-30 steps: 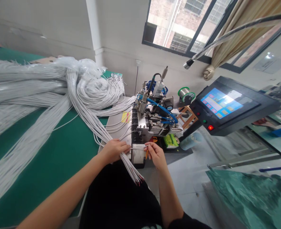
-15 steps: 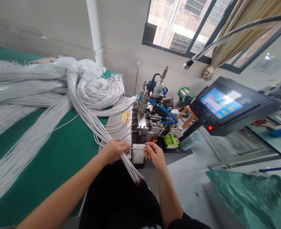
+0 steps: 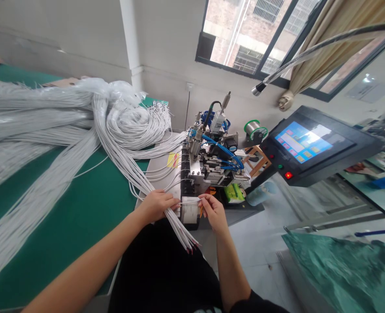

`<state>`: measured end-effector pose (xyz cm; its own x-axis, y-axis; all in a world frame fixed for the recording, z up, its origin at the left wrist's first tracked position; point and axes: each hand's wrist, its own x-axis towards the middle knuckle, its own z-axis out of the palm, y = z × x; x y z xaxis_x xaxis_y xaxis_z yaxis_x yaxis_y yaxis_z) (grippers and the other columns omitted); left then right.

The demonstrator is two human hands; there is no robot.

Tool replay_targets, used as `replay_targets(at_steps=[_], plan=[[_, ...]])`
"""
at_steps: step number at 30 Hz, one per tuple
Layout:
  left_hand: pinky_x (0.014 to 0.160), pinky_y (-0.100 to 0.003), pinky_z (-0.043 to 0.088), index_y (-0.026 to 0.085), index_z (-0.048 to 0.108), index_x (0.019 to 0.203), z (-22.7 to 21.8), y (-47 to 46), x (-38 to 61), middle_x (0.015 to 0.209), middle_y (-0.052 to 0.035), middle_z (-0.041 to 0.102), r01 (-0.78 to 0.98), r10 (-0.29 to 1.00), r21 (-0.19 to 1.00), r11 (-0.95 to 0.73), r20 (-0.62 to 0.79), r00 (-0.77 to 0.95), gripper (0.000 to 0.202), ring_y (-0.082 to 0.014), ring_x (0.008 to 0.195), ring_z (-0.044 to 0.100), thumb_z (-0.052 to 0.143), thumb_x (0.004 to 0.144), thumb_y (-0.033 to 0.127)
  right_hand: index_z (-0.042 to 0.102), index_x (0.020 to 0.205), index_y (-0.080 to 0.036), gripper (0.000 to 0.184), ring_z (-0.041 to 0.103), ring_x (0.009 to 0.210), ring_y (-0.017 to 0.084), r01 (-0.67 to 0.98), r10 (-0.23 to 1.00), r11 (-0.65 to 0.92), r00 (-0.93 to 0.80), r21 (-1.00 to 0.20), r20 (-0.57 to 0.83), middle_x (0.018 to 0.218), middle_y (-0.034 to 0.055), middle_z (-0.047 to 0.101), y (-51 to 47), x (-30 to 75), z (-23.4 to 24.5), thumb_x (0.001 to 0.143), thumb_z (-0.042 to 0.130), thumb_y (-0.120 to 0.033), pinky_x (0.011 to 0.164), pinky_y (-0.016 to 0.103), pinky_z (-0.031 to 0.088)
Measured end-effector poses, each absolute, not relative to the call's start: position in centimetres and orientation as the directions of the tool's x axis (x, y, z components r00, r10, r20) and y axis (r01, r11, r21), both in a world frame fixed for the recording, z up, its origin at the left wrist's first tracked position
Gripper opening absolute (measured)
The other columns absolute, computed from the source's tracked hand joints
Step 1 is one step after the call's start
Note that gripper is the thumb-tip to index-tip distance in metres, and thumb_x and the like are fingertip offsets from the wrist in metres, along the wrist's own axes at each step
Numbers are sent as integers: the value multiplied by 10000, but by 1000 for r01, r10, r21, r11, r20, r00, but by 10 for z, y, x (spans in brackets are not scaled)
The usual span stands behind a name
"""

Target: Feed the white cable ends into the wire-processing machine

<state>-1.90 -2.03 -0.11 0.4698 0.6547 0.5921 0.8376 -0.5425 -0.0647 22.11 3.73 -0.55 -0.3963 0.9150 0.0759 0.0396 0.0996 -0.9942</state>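
Two bare hands work side by side at the near edge of the bench. The left hand (image 3: 156,205) is closed round one bundle of white wires (image 3: 181,229), too many strands to count; their red-tipped ends fan out below and to the right of it, over the person's lap. The right hand (image 3: 213,211) pinches one single wire (image 3: 189,201) between thumb and forefinger. That wire runs level across the short gap between the two hands, right in front of a small white block at the front of the machine (image 3: 212,167).

The machine stands just beyond the fingertips, with several blue tubes looped over its top. One yellow sticker (image 3: 172,159) lies on the grey plate beyond the left hand; its red marks are too small to read. Farther to the left of that hand, one big heap of white wires (image 3: 48,117) spreads over the green mat (image 3: 81,208).

To the right of the right hand and beyond it sits one touch screen (image 3: 303,141); it shows coloured tiles, but the writing on them cannot be read. Below its left corner are one lit red button (image 3: 288,175) and one green button (image 3: 280,166). One spool (image 3: 255,128) stands between the machine and the screen.
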Motion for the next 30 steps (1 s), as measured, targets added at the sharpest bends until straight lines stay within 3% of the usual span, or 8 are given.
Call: replay_targets(at_steps=[15,30], plan=[[659,-277,425,209,640,968,1,-23,-17,635,32,601,853,644,-63,-519,627,438,148,-107,584,572,505,931,255,653,976,-166,358,374,434,63,-25,962,152,-224,-988,153,740,27,633,36,217,-6,885,547,-495,389,212,306],[657,-273,411,211,635,942,-1,-23,-18,626,37,584,851,647,-52,-523,626,436,129,-102,568,547,515,924,252,658,965,-156,348,362,430,52,-44,960,133,-241,-990,140,735,34,646,36,217,-4,883,555,-478,381,198,295]])
